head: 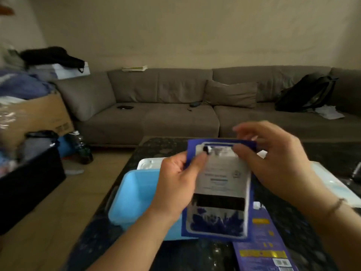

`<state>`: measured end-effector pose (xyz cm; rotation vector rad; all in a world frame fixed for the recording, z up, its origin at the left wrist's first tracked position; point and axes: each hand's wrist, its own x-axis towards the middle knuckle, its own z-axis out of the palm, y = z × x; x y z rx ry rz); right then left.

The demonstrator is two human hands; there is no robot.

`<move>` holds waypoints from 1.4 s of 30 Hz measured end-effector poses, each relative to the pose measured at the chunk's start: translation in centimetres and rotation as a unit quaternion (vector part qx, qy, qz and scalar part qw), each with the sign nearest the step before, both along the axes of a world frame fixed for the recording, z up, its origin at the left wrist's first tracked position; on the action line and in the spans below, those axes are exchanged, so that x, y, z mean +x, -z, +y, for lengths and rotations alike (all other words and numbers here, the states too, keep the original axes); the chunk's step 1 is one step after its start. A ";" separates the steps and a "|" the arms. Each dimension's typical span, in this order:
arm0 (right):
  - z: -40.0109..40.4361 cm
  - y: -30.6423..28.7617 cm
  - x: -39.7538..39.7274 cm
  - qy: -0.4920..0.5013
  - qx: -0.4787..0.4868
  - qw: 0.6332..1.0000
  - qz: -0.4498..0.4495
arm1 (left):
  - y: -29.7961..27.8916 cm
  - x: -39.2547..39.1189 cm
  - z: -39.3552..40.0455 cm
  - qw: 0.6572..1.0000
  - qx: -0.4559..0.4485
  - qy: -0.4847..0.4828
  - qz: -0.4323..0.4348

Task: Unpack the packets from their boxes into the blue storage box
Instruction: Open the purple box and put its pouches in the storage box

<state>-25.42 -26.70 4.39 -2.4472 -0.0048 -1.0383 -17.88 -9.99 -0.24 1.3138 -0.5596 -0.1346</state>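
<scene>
Left hand [176, 184] grips the packet [218, 190] by its left edge; right hand [273, 153] pinches its top, above the blue storage box [136, 196].

wall [175, 26]: plain beige | sofa [156, 98]: grey, L-shaped | floor [48, 222]: light wood | light: dim

A dark blue box [218, 190] with a silver-grey printed panel is held tilted above the light blue storage box [134, 198], which sits open on the desk. A second blue box [261, 241] lies flat just beside it.
</scene>
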 end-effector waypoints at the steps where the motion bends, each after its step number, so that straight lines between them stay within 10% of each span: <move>1: 0.5 1.0 0.9 0.013 0.057 0.998 -0.037 | 0.0 0.8 0.9 0.997 -0.047 -0.024 0.058; 3: 1.7 3.3 2.2 -0.006 0.252 0.968 -0.019 | 0.0 2.6 2.6 0.973 -0.146 -0.068 0.165; 8: 6.2 6.9 4.8 -0.194 0.579 0.759 0.226 | 1.0 5.9 5.9 0.927 -0.241 -0.125 0.260; 13: 7.3 7.6 8.0 -0.128 0.532 0.818 0.178 | 2.6 8.2 8.5 0.936 -0.225 -0.116 0.245; 16: 5.9 7.6 9.2 -0.069 0.449 0.863 0.223 | 3.9 10.2 11.3 0.977 -0.020 -0.183 0.111; 20: 5.4 7.9 10.5 -0.019 0.351 0.879 0.321 | 4.7 11.4 13.2 0.950 0.267 -0.159 -0.037; 31: 7.1 9.8 12.9 0.019 -0.046 0.878 0.476 | 6.1 10.7 11.2 0.610 0.716 -0.134 -0.312; 42: 8.8 13.0 14.4 -0.002 -0.228 0.782 0.580 | 6.7 11.3 12.4 0.756 0.606 -0.111 -0.219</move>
